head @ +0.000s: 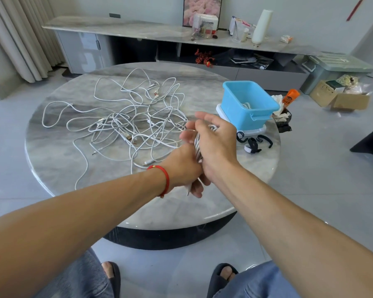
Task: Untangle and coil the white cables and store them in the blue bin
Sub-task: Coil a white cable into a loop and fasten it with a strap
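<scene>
Step in hand: winding one white cable into a coil above the bench (52,147), judged from the bundle between the two hands.
Left hand (186,168): fingers curled around the lower part of the coil (197,147), holding it upright; a red string bracelet (165,179) sits on the wrist.
Right hand (215,138): lies over the upper loops with fingers loosely bent; whether it pinches a strand cannot be told, since the palm faces away.
Cable tail: a thin strand runs left from the hands toward the pile; a plug end hangs just below the left hand.
Tangled cables (127,123): loose white heap on the bench, left of the hands, several plugs showing.
Blue bin (249,104): stands on a white base near the right edge of the bench, just beyond the hands; a white cable seems to lie inside.
Black straps (253,145): on the bench beside the bin.
Doing it well: keep the loops equal, let the left hand clamp each new turn, draw the tail out gently so it does not drag the heap into tighter knots.
Risk: the loops may spring apart if the grip slackens before the coil reaches the bin.
</scene>
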Available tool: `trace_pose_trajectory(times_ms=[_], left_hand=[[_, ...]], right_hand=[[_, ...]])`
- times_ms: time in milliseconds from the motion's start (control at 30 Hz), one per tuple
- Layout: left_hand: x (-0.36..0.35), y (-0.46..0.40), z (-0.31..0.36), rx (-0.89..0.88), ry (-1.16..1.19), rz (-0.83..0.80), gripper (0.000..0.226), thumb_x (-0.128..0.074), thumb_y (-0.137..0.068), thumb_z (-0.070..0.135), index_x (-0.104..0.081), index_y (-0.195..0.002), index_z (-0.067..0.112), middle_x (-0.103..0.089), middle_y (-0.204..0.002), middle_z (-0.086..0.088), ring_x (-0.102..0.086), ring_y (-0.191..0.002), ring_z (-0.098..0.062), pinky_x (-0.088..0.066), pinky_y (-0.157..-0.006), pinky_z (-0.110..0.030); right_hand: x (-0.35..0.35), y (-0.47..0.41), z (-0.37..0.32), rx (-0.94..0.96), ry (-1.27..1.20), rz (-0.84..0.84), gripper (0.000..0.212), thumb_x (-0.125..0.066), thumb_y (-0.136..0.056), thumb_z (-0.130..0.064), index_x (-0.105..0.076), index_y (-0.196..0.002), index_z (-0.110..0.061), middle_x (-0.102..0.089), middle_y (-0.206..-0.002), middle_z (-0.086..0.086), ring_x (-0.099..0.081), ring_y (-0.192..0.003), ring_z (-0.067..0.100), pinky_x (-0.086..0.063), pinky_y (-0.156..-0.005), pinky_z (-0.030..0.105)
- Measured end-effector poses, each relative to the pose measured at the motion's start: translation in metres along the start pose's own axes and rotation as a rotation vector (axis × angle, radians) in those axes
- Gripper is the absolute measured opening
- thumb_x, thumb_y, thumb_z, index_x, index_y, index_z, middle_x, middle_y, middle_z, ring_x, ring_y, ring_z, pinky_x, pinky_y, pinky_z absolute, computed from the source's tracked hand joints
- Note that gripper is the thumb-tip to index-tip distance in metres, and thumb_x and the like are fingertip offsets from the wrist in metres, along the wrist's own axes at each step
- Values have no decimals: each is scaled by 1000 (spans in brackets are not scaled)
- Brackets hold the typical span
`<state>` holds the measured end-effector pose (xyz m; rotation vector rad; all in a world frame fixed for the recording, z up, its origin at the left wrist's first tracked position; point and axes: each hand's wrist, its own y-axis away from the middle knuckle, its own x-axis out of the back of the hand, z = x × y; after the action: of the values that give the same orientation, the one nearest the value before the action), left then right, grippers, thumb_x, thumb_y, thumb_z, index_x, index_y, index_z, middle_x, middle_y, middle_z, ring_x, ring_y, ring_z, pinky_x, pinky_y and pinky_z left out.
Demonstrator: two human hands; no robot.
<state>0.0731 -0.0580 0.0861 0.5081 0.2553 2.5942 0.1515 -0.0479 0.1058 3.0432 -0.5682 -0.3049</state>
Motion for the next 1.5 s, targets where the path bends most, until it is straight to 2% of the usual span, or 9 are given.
trace_pose_trajectory(times_ms=[100, 300, 400, 567, 767, 933, 1033, 1167, 1500], left_hand=[[-7, -6, 6, 7, -77, 114, 13, -44, -86, -5, -55, -90, 2, -65, -60, -12, -55, -34, -21, -43, -36, -24], [-15, -18, 7, -29, -282, 178, 23, -64, -87, 22, -54, -69, 13, -63, -51, -5, -68, -44, -21, -56, -54, -32], [-13, -25, 9, -37, -450, 124, 31, -63, -90, 33, -50, -70, 13, -57, -56, -3, -60, -42, -20, -48, -46, -29], [-15, -38, 7, -143, -881, 99, 29, -46, -102, 33, -59, -106, 7, -64, -102, -17, -56, -86, -34, -35, -69, -32], [-23, -46, -1, -257, -980, 182, 34, -44, -105, 40, -48, -114, 7, -61, -111, -15, -61, -96, -35, -37, -70, -36], [-18, -57, -4, -281, -997, 189, 30, -31, -109, 26, -47, -123, 5, -59, -108, -14, -62, -97, -38, -37, -68, -40], [0, -65, -16, -271, -897, 198, 47, -21, -108, 30, -55, -116, -1, -55, -97, -20, -58, -92, -46, -31, -66, -42], [19, -66, -21, -38, -606, 213, 38, -36, -108, 33, -44, -76, 12, -51, -75, -10, -60, -94, -47, -42, -72, -41], [18, -67, -27, 37, -525, 175, 40, -37, -107, 37, -40, -77, 11, -52, -78, -13, -62, -93, -46, -46, -71, -41]], right_hand=[[2, -15, -6, -202, -230, 116, 27, -54, -107, -19, -68, -89, -3, -47, -52, -2, -36, -36, 8, -37, -39, 22], [18, -34, -20, -391, -330, 287, 39, -51, -102, -23, -39, -65, -18, -26, -45, -7, -17, -36, 12, -14, -38, 21], [23, -39, -16, -420, -331, 301, 38, -46, -100, -18, -32, -65, -20, -21, -47, -6, -15, -36, 13, -13, -39, 20], [28, -51, -7, -445, -306, 310, 34, -43, -97, -13, -31, -65, -20, -21, -45, -6, -14, -34, 13, -14, -38, 17], [40, -75, 5, -419, -363, 415, 28, -40, -95, -8, -35, -69, -16, -23, -38, -7, -16, -31, 13, -18, -36, 17], [47, -90, 8, -497, -464, 250, 35, -48, -104, -30, -48, -74, -12, -42, -45, 2, -38, -35, 18, -45, -47, 26], [73, -107, 13, -373, 66, 122, 51, -43, -102, -48, -64, -77, -9, -73, -74, 13, -66, -62, 29, -56, -67, 36], [121, -119, 41, 80, 1033, 196, 26, -51, -98, -26, -70, -89, -11, -73, -94, 9, -65, -95, 37, -54, -80, 41], [141, -150, 71, 260, 1521, 103, 21, -57, -97, -7, -69, -113, -14, -51, -110, 6, -53, -114, 33, -34, -76, 35]])
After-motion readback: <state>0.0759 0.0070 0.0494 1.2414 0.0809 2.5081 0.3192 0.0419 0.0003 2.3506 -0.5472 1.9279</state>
